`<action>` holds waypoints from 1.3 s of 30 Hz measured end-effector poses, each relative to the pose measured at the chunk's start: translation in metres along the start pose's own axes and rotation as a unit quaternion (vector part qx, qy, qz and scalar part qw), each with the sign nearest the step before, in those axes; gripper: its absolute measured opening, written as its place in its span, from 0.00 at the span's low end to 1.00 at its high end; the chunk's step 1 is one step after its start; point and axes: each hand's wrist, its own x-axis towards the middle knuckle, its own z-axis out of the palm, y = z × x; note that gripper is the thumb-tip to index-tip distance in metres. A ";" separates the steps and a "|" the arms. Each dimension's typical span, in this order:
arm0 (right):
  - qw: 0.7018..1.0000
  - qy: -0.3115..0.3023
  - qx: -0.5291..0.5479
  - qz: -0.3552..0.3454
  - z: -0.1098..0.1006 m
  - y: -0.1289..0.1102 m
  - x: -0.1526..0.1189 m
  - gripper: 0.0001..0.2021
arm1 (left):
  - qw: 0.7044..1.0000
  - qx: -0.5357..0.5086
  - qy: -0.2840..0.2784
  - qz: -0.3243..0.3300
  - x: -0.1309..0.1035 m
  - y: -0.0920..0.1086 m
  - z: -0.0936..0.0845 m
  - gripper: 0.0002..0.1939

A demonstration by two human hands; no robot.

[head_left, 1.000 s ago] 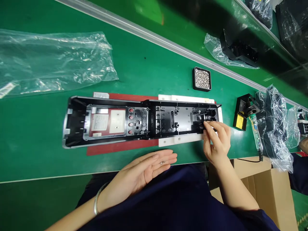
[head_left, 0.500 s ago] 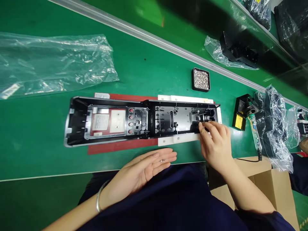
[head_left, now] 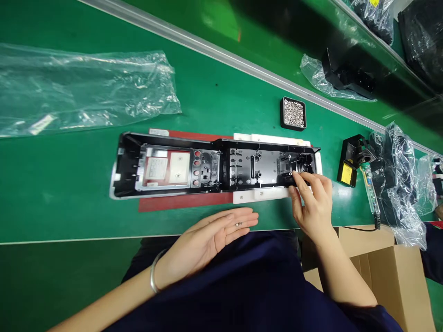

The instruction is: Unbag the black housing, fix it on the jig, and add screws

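Observation:
A long black plastic housing (head_left: 266,173) lies with its hollow side up, a rectangular window in its left part. My right hand (head_left: 313,203) is over its near edge at the right end. The index fingertip touches beside a small post with a bright metal ring on top; the thumb is apart from it, and I see nothing between them. My left hand (head_left: 211,235) is palm up below the housing, fingers stretched out, carrying a few small metal inserts (head_left: 238,224) on them. Beyond the housing stands a small black tray (head_left: 293,125) full of similar shiny inserts.
White fixture blocks (head_left: 277,195) and a red board (head_left: 187,202) lie under the housing. At right, a soldering iron (head_left: 369,186) rests in its stand (head_left: 347,161) beside bagged black parts (head_left: 398,180). A clear plastic bag (head_left: 104,90) covers the left back. Below the bench edge sits a cardboard box (head_left: 384,272).
My right thumb and index finger have parted from a pinch, and the index fingertip is now by the post. The left hand still carries the inserts. The view has shifted slightly.

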 end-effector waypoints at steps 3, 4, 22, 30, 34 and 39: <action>1.000 -0.008 -0.018 -0.006 0.002 0.001 0.001 0.12 | 1.000 -0.005 -0.002 0.004 -0.001 -0.001 0.000 0.20; 1.000 -0.008 -0.021 -0.006 0.003 0.001 0.000 0.12 | 1.000 -0.006 -0.003 0.005 -0.001 -0.001 0.000 0.19; 0.976 0.000 0.216 0.007 -0.002 -0.038 -0.028 0.03 | 0.999 -0.035 -0.029 0.015 0.001 -0.004 -0.004 0.19; 0.940 -0.061 0.335 -0.004 0.028 -0.069 -0.035 0.06 | 0.999 -0.034 -0.011 0.019 0.002 -0.006 -0.005 0.18; 0.942 -0.069 0.328 -0.001 0.031 -0.071 -0.032 0.07 | 0.999 -0.040 -0.014 0.020 0.002 -0.006 -0.005 0.19; 0.940 -0.080 0.330 0.001 0.033 -0.070 -0.035 0.06 | 0.998 -0.053 -0.018 0.018 0.003 -0.008 -0.006 0.18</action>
